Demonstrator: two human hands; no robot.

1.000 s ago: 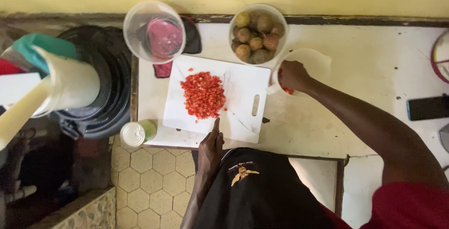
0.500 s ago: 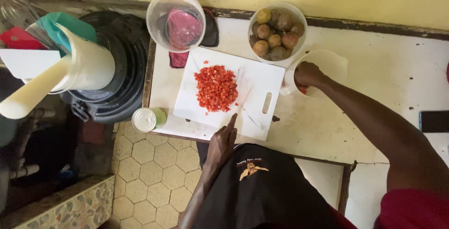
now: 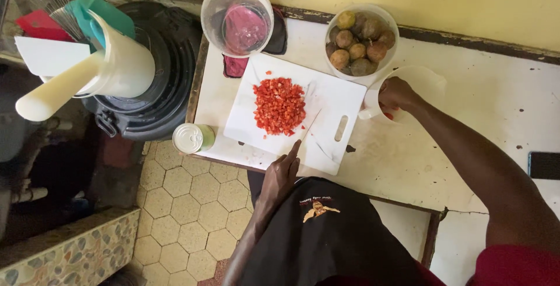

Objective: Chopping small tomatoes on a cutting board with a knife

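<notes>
Left hand [image 3: 281, 172] at the near edge of the white board [image 3: 344, 102], closed on a knife [image 3: 308, 127] with the blade angled over the board beside the chopped red pepper [image 3: 279, 105]. Right hand [image 3: 395, 94] gripping the rim of a white bowl [image 3: 426, 82], right of the board on the desk [image 3: 478, 122], just below a bowl of round fruit [image 3: 360, 41].

A home kitchen: cutting board [image 3: 326, 117] with chopped red peppers [image 3: 279, 105], utensil jug [image 3: 119, 67].
</notes>
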